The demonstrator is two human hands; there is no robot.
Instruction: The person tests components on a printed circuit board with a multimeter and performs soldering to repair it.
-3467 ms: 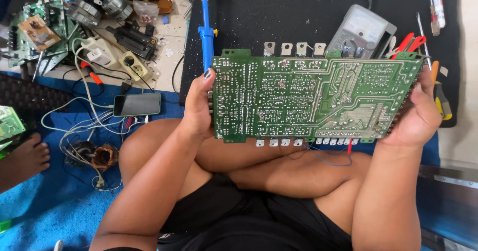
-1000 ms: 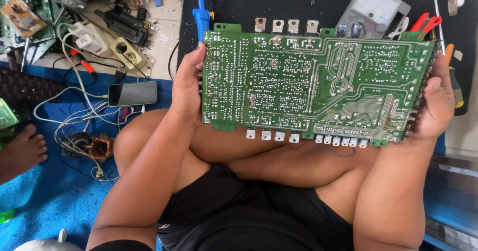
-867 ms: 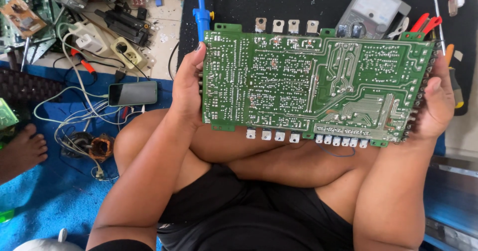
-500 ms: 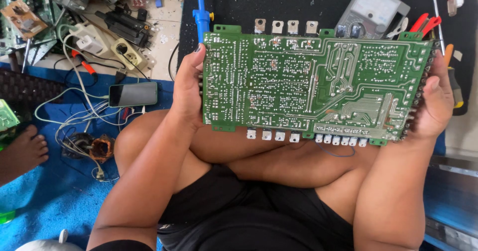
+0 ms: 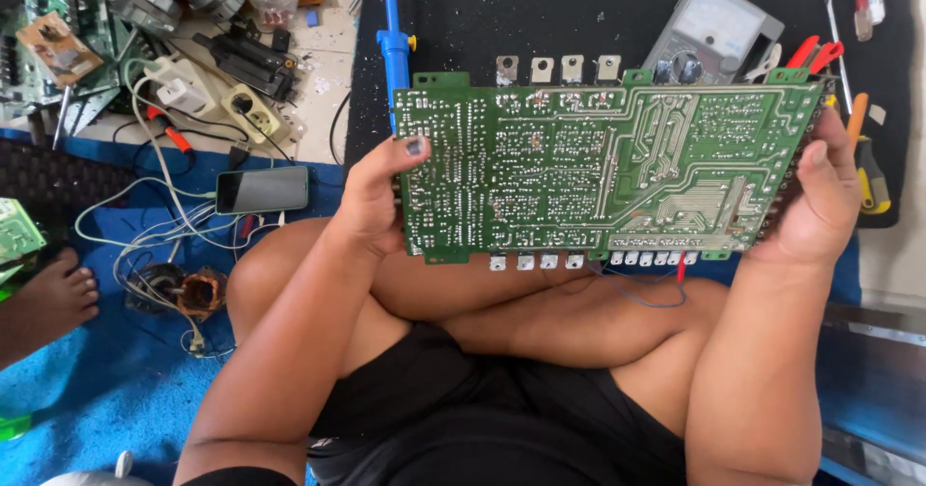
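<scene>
Green circuit board (image 5: 608, 163), solder side up; left hand (image 5: 371, 197) and right hand (image 5: 820, 202) clasp opposite short edges; best gripped by edges only, level, fingers off the tracks.

green circuit board (image 5: 608, 163), left hand (image 5: 371, 197), right hand (image 5: 815, 197)

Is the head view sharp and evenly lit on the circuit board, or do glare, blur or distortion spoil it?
Head view: the green circuit board is sharp, its traces readable, under soft even daylight with no strong glare; the left hand and right hand at its edges are crisp, no motion blur; the multimeter face looks pale but not blown out; slight wide-angle stretching toward the frame's edges.
</scene>
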